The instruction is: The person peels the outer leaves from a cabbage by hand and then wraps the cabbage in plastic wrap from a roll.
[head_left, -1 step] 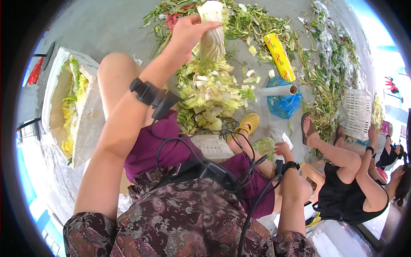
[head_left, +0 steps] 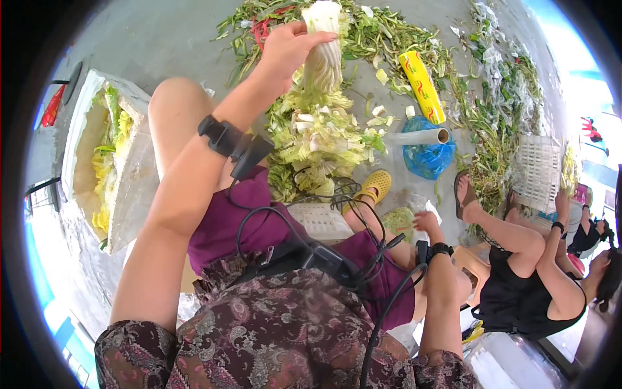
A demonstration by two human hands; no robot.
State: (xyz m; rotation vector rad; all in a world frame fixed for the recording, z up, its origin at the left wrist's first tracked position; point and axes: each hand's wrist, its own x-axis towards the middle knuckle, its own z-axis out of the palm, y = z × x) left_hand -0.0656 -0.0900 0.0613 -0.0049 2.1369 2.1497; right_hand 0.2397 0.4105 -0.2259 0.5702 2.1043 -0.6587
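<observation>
Raised at the top middle, my left hand (head_left: 288, 52) grips a pale napa cabbage piece (head_left: 324, 68) between thumb and fingers. Below it lies a heap of cut pale-green cabbage leaves (head_left: 317, 133). My right hand (head_left: 424, 225) is lower at the right, its fingers loosely bent and apart with nothing visible in them. It is beside a pale-green cabbage piece (head_left: 398, 222) on the floor and a small white scrap. A white plastic crate (head_left: 317, 220) sits between my legs, partly hidden by black cables.
Left stands a foam box (head_left: 129, 175) with leaves. Right are a yellow tube (head_left: 421, 84), a film roll (head_left: 418, 137), a blue bag (head_left: 427, 165), trimmings (head_left: 492, 104) and a basket (head_left: 538, 168). A seated co-worker (head_left: 528, 292) is beside me; another person (head_left: 583, 236) is behind.
My right hand has risen slightly, its fingers a little more spread. My left hand with the cabbage has shifted very slightly.
</observation>
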